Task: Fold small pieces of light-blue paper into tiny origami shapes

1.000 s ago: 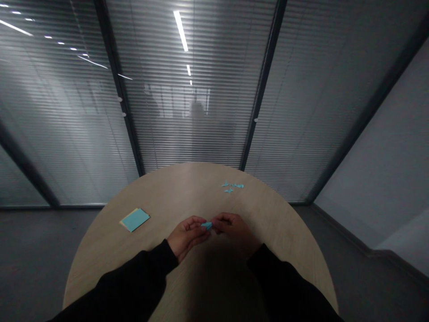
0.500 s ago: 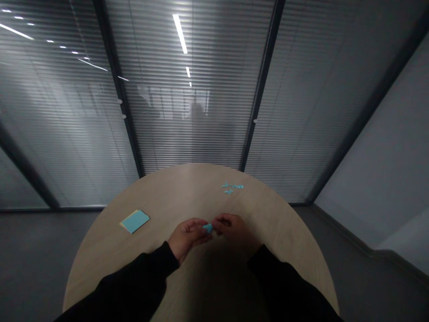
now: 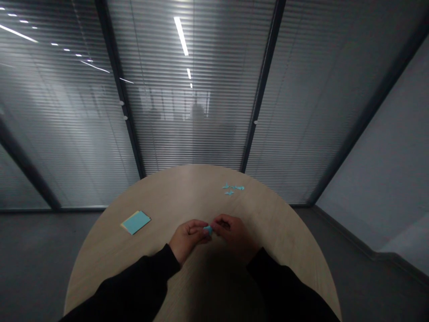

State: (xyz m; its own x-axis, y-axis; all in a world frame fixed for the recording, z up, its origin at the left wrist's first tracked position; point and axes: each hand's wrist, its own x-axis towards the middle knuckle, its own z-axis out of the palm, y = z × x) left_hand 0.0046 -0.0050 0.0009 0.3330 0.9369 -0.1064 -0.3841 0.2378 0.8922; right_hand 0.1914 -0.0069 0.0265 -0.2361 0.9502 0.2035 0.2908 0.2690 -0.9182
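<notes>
Between my two hands, low over the table, is a small piece of folded blue paper. My left hand pinches it between thumb and fingers from the left. From the other side, the thumb and fingertips of my right hand close on its right edge. Its exact shape is mostly covered by my fingers. Several small folded blue paper figures lie in a group beyond my right hand. To the left of my left hand rests a stack of paper sheets, blue on top with a yellowish edge showing beneath.
A round wooden table carries everything. Behind it stands a glass partition with blinds and dark frames, close to the table's far edge. A pale wall rises on the right.
The fingers of both hands have shifted slightly around the blue paper, and less of it shows now. The paper stack and the small figures stay where they were.
</notes>
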